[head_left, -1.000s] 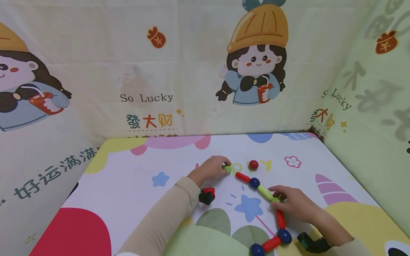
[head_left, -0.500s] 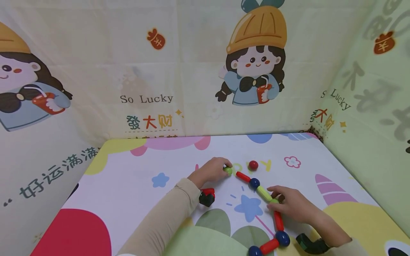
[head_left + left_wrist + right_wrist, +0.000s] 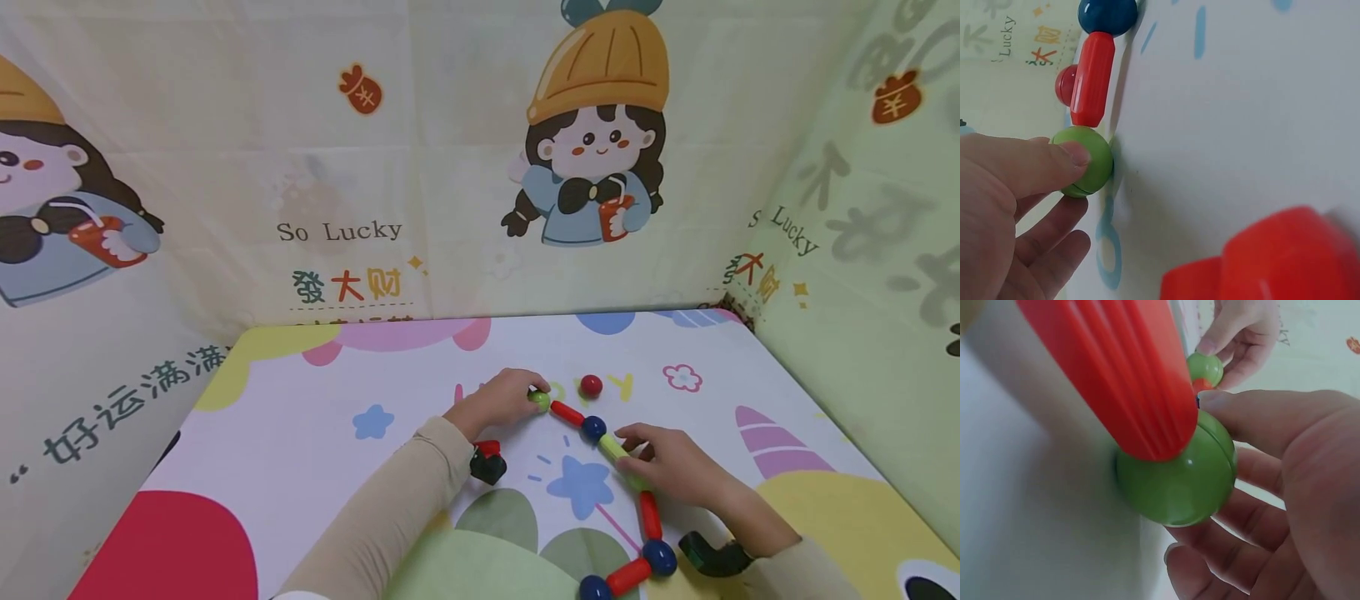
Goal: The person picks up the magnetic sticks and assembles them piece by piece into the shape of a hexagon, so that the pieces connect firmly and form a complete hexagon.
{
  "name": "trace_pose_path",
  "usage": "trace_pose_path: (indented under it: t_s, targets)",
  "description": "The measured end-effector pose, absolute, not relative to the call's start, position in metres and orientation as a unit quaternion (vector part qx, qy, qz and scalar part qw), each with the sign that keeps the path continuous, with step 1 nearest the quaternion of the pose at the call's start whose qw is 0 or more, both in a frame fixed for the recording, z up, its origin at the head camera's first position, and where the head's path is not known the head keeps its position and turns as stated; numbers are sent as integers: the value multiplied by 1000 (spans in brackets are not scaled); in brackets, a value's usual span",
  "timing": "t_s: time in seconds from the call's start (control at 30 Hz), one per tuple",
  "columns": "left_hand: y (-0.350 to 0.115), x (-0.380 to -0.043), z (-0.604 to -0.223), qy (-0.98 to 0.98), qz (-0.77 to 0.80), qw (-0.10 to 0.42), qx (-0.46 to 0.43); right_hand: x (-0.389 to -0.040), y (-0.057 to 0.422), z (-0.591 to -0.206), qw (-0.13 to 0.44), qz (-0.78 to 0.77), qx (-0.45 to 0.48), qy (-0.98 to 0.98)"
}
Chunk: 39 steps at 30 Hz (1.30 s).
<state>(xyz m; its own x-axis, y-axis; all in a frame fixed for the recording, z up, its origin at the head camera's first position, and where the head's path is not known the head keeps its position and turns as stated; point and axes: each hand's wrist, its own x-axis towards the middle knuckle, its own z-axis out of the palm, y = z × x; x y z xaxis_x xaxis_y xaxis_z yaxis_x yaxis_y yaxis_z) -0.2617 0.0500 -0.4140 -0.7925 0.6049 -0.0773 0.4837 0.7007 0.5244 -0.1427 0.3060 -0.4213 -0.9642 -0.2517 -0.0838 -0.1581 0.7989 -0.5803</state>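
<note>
My left hand [image 3: 498,402] pinches a green ball [image 3: 1094,169] between thumb and fingers. In the left wrist view that ball meets the end of a red rod [image 3: 1092,81]. From there a chain runs through a blue ball [image 3: 594,429] and a yellow-green rod [image 3: 611,447] to a second green ball [image 3: 1172,481]. My right hand [image 3: 682,467] is curled around the chain there, its thumb and fingertips at the yellow-green rod, partly covering both pieces. Beyond it follow a red rod [image 3: 650,515], a dark blue ball [image 3: 660,557], another red rod [image 3: 628,575] and a blue ball [image 3: 595,588].
A loose red ball [image 3: 591,386] lies behind the chain. Red pieces [image 3: 1285,256] sit near my left wrist, partly hidden by a black wrist device [image 3: 488,467] in the head view. A printed cloth wall [image 3: 450,167] borders the patterned table [image 3: 285,433].
My left hand has brought its green ball right, closing the gap to the red rod's end. My right hand has shifted left and up, from the second green ball toward the yellow-green rod.
</note>
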Motion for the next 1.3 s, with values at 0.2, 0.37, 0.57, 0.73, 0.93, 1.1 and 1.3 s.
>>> trace_pose_path:
  t_s: [0.2, 0.37, 0.57, 0.73, 0.93, 1.1, 1.3]
  targets:
    - [51, -261, -413, 912, 253, 129, 297, -147, 303, -422, 80, -296, -107, 946]
    - [51, -260, -412, 911, 253, 133, 297, -149, 301, -425, 72, -293, -107, 948]
    - [53, -259, -413, 907, 259, 135, 304, -150, 298, -429, 79, -294, -77, 949]
    - [55, -258, -413, 909, 255, 136, 301, -147, 297, -430, 78, -304, -69, 947]
    - [55, -259, -415, 910, 257, 142, 292, -146, 297, -430, 75, -310, -69, 945]
    - [56, -258, -415, 910, 262, 152, 285, -146, 297, -431, 79, -313, -66, 944]
    - [57, -257, -416, 908, 264, 155, 286, -146, 297, -431, 75, -311, -67, 945]
